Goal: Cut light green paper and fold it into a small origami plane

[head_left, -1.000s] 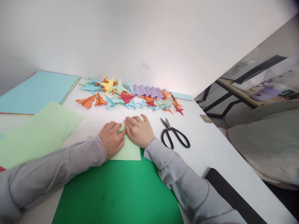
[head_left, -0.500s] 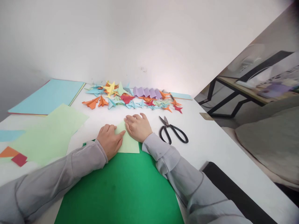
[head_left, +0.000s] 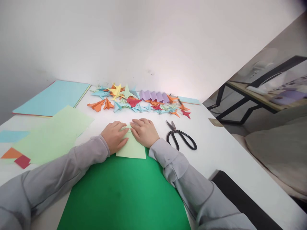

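Observation:
A small light green sheet of paper point(head_left: 133, 148) lies at the far end of a green sheet point(head_left: 127, 191). Its far edge is folded over toward me, partly hidden under my fingers. My left hand point(head_left: 114, 136) grips the upper left of this paper, thumb on top and fingers bent. On the upper right, my right hand point(head_left: 145, 132) has its fingers closed on the folded edge, close to the left fingertips. Black-handled scissors point(head_left: 181, 135) lie slightly open to the right of my right hand.
Folded paper pieces point(head_left: 134, 101) in many colours line the wall, among them a pleated purple strip point(head_left: 154, 96). At the left are a stack of blue paper point(head_left: 54, 97), a large light green sheet point(head_left: 52, 137) and red point(head_left: 22, 161) and orange scraps point(head_left: 11, 153). A black bar point(head_left: 240, 198) lies at front right.
The far tip of the light green paper has come down toward me into a fold. My left hand has moved up to the folded edge beside my right. The view has shifted slightly.

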A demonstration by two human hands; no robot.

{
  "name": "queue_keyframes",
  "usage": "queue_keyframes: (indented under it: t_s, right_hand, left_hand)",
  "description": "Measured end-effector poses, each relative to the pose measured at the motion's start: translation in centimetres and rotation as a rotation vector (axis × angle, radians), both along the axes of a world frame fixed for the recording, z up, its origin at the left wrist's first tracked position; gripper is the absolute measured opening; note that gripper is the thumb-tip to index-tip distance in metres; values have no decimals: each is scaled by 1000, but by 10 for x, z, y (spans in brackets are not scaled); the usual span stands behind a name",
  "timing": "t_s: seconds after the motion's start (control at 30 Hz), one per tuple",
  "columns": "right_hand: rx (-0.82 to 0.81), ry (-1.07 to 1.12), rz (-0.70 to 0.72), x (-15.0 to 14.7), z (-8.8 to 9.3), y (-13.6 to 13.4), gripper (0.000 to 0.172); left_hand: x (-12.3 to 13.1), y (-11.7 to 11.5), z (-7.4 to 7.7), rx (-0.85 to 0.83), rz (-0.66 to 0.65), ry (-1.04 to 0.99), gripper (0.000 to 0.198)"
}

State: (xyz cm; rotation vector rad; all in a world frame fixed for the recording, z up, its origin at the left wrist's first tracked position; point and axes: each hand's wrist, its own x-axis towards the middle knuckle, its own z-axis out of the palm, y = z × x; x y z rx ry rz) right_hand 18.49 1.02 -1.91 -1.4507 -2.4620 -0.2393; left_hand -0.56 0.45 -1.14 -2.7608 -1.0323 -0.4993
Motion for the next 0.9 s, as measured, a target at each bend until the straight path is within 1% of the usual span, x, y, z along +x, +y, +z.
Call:
queue_keyframes:
  t_s: [0.1,0.17,0.4,0.63,0.9]
  right_hand:
    - [-33,66,-17,2,-3,2,34]
    - [-48,100,-21,3,-4,3,33]
    - [-100,169,-31,5,-4,3,33]
    - [-174,232,-30,9,-6,6,32]
    - [-133,242,-21,8,-7,4,33]
  left_hand:
    - [1,-1,-9,-27,-33,-6,32]
    - [1,-3,-10,-33,-41,-27,32]
    - [3,-7,-4,-82,-42,-66,30]
    - [5,-7,-5,-68,-50,-41,31]
    - [5,-8,-3,-72,-41,-27,30]
